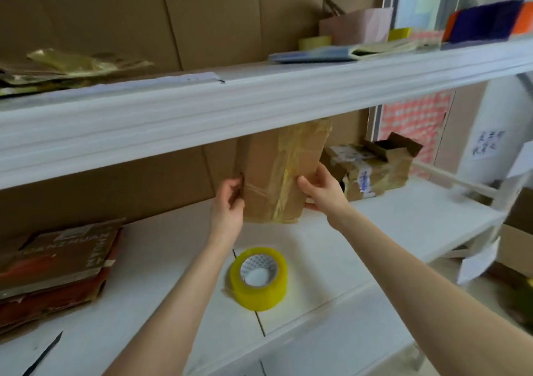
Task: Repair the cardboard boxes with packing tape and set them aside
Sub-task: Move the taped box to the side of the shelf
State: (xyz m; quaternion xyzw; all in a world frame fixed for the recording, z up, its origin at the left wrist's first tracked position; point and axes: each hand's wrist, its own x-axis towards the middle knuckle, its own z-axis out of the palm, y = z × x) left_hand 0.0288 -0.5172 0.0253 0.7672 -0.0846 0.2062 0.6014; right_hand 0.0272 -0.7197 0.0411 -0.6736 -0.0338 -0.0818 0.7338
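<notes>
A tall brown cardboard box (274, 170) with yellowish tape strips stands upright on the white lower shelf (403, 214), its top hidden behind the upper shelf's edge. My left hand (229, 202) grips its left edge, and my right hand (320, 188) grips its right side low down. A roll of yellow packing tape (259, 279) lies flat on the shelf in front of the box, between my forearms. A second, battered box (372, 168) with open flaps and tape patches sits just right of the held box.
A stack of flattened brown and red cartons (54, 263) lies at the left of the lower shelf. The upper shelf (202, 110) carries papers, tape rolls (314, 42), a pink box and coloured sheets. Cardboard sheets line the back wall. More boxes sit at lower right.
</notes>
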